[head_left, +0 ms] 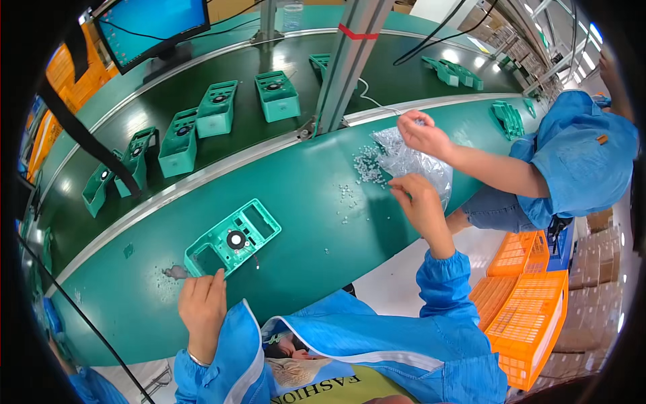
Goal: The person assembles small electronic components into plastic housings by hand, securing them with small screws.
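In front of me on the green work surface lies a green plastic housing [214,241] with a round black-and-white part, a rectangular opening and a short wire. My left hand [202,306] is at its near edge, fingers pressed together; whatever they may pinch is hidden. Over to the right, my right hand [424,205] reaches beside a scattered pile of small clear pieces [368,166]. Its thumb and forefinger nearly meet, and anything between them is too small to make out. Behind the pile lies a clear plastic bag [431,172].
A co-worker's hand [424,135] hangs over the bag. Several green housings [178,151] stand on the dark conveyor belt [249,141] beyond a metal rail. A metal post [346,67] rises at the rail. Orange crates [528,323] stand to the right; a monitor [151,27] is far left.
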Demonstrator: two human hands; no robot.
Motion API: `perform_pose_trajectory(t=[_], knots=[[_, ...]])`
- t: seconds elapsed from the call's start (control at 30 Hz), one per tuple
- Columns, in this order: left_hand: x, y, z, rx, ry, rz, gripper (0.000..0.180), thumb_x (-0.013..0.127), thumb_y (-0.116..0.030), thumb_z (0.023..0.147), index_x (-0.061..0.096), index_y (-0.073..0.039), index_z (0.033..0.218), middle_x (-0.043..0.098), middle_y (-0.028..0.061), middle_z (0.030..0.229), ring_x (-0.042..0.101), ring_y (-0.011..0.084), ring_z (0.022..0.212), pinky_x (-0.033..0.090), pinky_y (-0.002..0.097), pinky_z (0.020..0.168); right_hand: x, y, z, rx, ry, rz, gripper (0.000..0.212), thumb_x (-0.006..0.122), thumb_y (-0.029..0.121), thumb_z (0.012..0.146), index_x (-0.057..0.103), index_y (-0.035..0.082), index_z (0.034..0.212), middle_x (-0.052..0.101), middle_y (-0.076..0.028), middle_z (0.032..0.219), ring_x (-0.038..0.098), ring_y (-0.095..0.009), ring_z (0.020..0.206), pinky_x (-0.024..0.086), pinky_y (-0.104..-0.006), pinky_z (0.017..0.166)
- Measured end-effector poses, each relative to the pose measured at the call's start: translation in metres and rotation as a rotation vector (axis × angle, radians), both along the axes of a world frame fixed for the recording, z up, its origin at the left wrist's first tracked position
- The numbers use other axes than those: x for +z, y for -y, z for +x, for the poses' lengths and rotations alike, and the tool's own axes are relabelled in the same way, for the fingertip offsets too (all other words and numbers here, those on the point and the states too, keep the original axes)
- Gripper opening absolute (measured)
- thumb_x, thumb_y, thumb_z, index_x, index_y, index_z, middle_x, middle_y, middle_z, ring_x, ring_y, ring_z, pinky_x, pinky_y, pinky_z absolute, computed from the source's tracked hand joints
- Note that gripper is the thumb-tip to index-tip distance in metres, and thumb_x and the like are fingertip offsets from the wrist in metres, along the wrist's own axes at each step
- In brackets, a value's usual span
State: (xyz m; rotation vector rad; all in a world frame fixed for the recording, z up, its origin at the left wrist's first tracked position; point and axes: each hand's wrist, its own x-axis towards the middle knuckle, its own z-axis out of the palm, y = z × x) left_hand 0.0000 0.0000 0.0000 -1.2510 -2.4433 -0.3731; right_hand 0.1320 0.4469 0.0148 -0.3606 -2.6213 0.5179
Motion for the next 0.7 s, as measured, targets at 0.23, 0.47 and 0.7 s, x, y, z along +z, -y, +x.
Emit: perform_pose_trajectory(t=[0.23, 0.47, 0.7], knots=[[0.002, -0.011, 0.006, 0.016, 0.035, 0.104, 0.04, 0.085, -0.01, 0.073, 0.077, -0.007, 0.112, 0.068, 0.0058, 0.102, 0.06, 0.0243, 0.078, 0.05, 0.0363, 0.064, -0.01, -0.029, -0.032, 0.035, -0.033, 0.065, 0.008, 0.076, 0.005, 0.083, 0.073, 0.006, 0.09, 0.068, -0.01, 0.088, 0.066, -0.034, 0.09, 0.054, -0.0433, 0.077], [0.011, -0.009, 0.006, 0.028, 0.098, 0.117, 0.041, 0.087, -0.01, 0.074, 0.076, -0.007, 0.114, 0.068, 0.0055, 0.103, 0.059, 0.0229, 0.076, 0.049, 0.0337, 0.06, -0.022, -0.027, -0.049, 0.166, -0.028, 0.158, 0.008, 0.078, 0.007, 0.08, 0.072, 0.009, 0.086, 0.066, -0.006, 0.087, 0.063, -0.03, 0.088, 0.05, -0.0429, 0.077], [0.011, -0.007, 0.007, 0.034, 0.128, 0.164, 0.039, 0.086, -0.004, 0.073, 0.076, -0.006, 0.111, 0.069, 0.0085, 0.101, 0.058, 0.0246, 0.076, 0.048, 0.0353, 0.062, -0.028, -0.014, -0.048, 0.134, -0.008, 0.178, 0.011, 0.08, 0.008, 0.078, 0.073, 0.011, 0.086, 0.065, -0.003, 0.087, 0.062, -0.027, 0.088, 0.048, -0.0423, 0.078]])
